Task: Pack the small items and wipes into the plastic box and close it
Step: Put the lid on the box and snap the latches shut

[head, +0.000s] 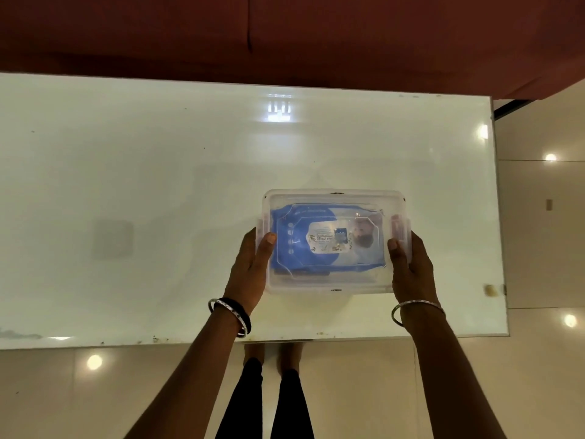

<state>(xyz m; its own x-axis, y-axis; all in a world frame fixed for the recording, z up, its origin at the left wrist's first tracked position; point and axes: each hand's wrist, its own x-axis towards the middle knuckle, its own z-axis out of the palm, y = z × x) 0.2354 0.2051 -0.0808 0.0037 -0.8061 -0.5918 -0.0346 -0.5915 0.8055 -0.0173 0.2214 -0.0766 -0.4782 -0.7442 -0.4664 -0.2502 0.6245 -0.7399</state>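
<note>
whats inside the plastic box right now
Through the clear lid of the plastic box, a blue pack of wipes fills most of it. Whatever lies beneath the pack, small items included, is covered and cannot be seen.

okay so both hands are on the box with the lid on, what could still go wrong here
The side clips may not be fully latched: the left hand and right hand cover both ends of the plastic box, so their state is hidden. The wipes pack fills the box and might push the lid up. The glossy table could let the box slide under pressure.
</note>
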